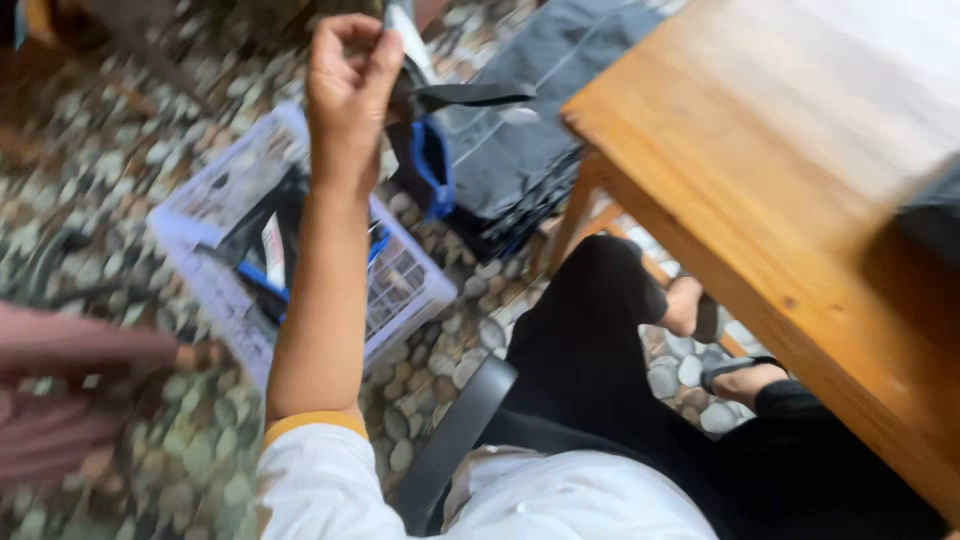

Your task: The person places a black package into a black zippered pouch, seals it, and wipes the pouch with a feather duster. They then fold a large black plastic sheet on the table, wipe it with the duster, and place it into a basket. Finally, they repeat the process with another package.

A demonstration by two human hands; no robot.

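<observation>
Fingers (352, 52) of the left hand (345, 95) are pinched shut around a dark strap-like piece (470, 96), black with a bit of blue at its lower end, held up in the air above the floor. Can't tell exactly what that piece is, it's pretty blurry. Right hand isn't in view. Below the raised arm sits a white plastic basket (230, 170) with dark and blue stuff inside, resting on a pebble-stone floor (190, 460). Just past it there's a pile of dark fabric (520, 150) on the ground. Off to the right is a wooden table (760, 170), legs in black trousers (600, 330) tucked beside it, sandals on.
</observation>
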